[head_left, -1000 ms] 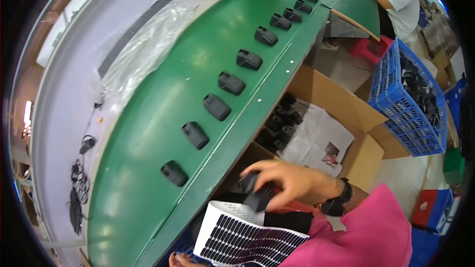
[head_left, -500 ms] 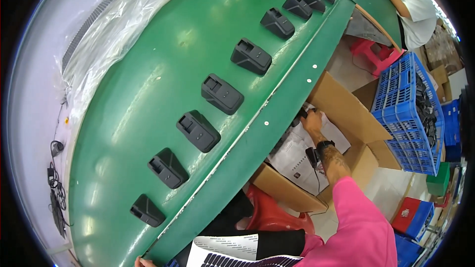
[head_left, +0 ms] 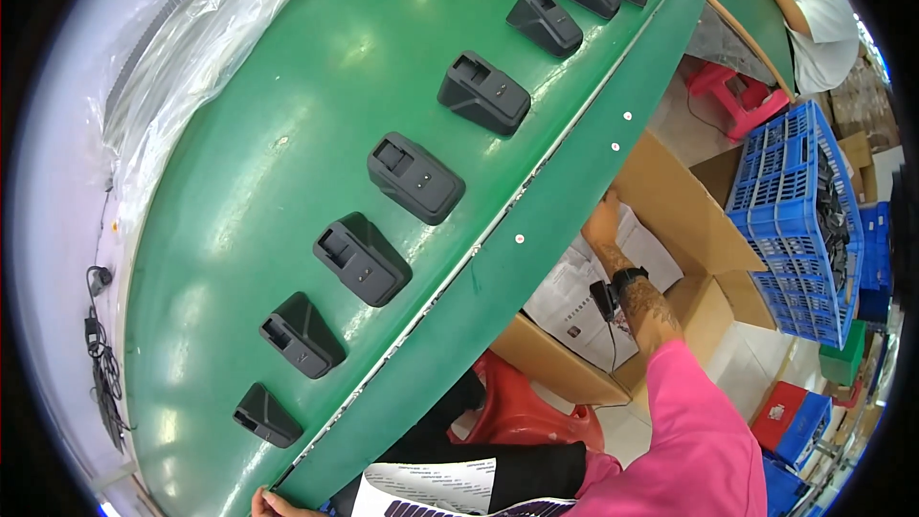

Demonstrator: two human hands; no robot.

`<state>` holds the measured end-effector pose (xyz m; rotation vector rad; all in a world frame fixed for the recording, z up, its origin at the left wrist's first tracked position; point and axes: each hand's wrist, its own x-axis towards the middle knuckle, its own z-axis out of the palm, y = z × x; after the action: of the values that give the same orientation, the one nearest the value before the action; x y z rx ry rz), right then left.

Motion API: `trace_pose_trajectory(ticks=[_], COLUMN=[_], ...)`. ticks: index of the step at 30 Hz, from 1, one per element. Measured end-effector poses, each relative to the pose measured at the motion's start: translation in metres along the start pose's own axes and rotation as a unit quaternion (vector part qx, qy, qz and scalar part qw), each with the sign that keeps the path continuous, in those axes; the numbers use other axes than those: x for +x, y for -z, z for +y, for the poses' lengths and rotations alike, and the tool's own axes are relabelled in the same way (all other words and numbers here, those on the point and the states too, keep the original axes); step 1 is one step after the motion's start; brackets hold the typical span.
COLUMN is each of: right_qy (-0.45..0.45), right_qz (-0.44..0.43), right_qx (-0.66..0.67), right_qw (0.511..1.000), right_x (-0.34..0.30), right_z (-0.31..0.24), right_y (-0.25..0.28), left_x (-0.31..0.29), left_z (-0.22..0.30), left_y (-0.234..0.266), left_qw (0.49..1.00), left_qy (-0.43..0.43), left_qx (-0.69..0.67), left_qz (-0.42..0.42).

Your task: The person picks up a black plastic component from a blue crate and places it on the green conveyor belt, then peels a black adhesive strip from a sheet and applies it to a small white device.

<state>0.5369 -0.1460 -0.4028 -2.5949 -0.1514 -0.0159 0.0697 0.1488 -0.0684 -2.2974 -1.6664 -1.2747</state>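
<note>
Flanking a carton (head_left: 689,199) stands the green table (head_left: 278,172); grip of left hand (head_left: 276,505) and right hand (head_left: 602,220) unclear.

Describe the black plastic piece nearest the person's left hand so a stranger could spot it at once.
Find the long green table and follow its row of black plastic pieces to the picture's lower left. The wanted piece lies just up from the left hand at the table's edge. It ends the row, with a neighbour on one side only.
</note>
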Motion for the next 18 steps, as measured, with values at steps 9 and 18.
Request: trace_pose_trajectory(ticks=[9,18], right_qy=[0.151,0.023], right_qz=[0.02,-0.2], right_qx=[0.055,-0.106], right_qw=[0.987,0.974], right_x=[-0.009,0.015], right_z=[0.026,0.081], right_y=[-0.021,-0.015], left_x=[-0.001,-0.001], left_z=[0.001,0.002], left_y=[-0.004,-0.001], left_qw=[1.0,0.999], left_qy=[-0.017,-0.007], left_qx=[-0.001,0.024], left_qz=[-0.01,-0.031])
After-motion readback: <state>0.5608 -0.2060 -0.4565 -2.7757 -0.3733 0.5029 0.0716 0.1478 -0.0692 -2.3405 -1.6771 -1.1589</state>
